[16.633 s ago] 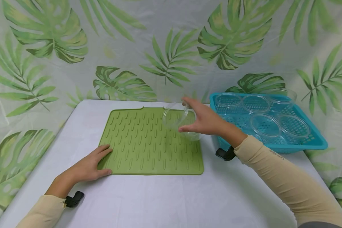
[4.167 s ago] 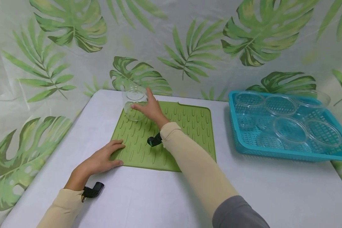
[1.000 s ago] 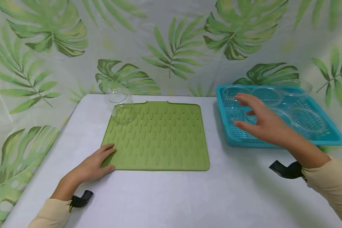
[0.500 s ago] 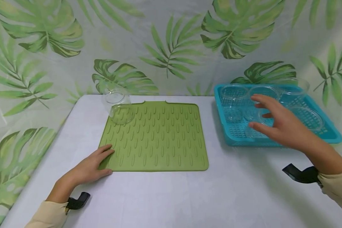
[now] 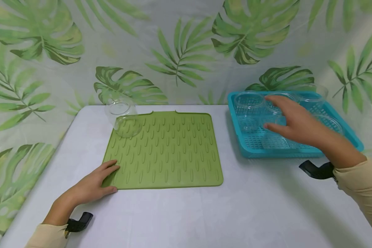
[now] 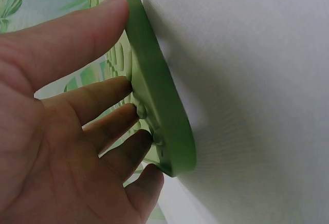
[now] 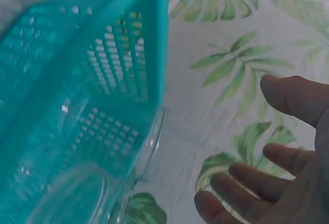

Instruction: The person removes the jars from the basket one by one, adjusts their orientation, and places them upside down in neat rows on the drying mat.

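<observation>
My left hand [image 5: 91,182] rests on the front left corner of the green ridged mat [image 5: 167,151], fingertips on its surface and thumb at its front edge. At the mat's back left corner a clear plastic cup [image 5: 125,119] stands upside down, wide rim on the mat. My right hand [image 5: 300,125] hovers over the blue basket [image 5: 248,151], thumb and fingers spread around nothing. Below and around it stand several clear cups, among them a back left cup [image 5: 249,110], rims up. The hand partly hides the front middle cup. The right wrist view shows the right palm [image 7: 303,193] holding nothing.
A white cloth [image 5: 186,217] covers the table. Behind it hangs a leaf-patterned backdrop [image 5: 186,48]. Each wrist wears a black camera mount, such as the left mount [image 5: 79,222].
Earlier my right hand carried a clear cup across and set it on the mat's back left corner. It has since let go and returned to the basket. The left hand stays on the mat.
</observation>
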The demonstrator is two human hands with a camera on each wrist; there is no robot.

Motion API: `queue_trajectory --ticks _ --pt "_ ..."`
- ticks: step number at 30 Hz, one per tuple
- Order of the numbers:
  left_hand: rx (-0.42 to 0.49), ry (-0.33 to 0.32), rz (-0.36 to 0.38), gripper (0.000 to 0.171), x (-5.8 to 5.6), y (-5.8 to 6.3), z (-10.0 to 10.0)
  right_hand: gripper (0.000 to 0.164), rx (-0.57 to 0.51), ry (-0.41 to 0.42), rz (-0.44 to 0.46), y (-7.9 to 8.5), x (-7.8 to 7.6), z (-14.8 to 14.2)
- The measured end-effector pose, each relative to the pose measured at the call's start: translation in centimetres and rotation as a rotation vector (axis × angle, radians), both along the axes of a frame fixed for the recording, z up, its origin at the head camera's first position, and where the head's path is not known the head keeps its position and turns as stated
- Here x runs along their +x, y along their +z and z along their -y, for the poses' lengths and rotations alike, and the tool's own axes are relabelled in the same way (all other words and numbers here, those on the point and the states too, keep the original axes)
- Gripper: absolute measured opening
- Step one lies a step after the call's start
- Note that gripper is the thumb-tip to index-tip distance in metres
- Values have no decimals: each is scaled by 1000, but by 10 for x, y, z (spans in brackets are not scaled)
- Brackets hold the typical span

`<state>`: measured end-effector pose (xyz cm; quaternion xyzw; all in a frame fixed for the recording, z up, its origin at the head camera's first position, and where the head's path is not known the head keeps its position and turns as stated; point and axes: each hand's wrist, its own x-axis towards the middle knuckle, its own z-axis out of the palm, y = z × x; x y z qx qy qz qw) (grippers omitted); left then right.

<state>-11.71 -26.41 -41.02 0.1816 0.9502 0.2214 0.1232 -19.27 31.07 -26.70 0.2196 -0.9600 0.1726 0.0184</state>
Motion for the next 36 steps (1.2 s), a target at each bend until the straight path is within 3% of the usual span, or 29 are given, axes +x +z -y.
queue_trajectory --ticks 8,13,16,21,36 --pt "-11 0 4 75 0 4 0 81 109 -9 66 17 -37 4" --pt "-1 -6 4 73 1 2 0 85 184 -24 82 18 -63 4" --pt "-1 -13 10 72 1 1 1 88 185 -51 135 16 -74 1" --pt "-20 -12 23 72 1 1 1 94 184 -85 216 9 -87 -3" --pt "-34 -6 11 70 4 0 1 112 203 -149 335 -8 -111 2"
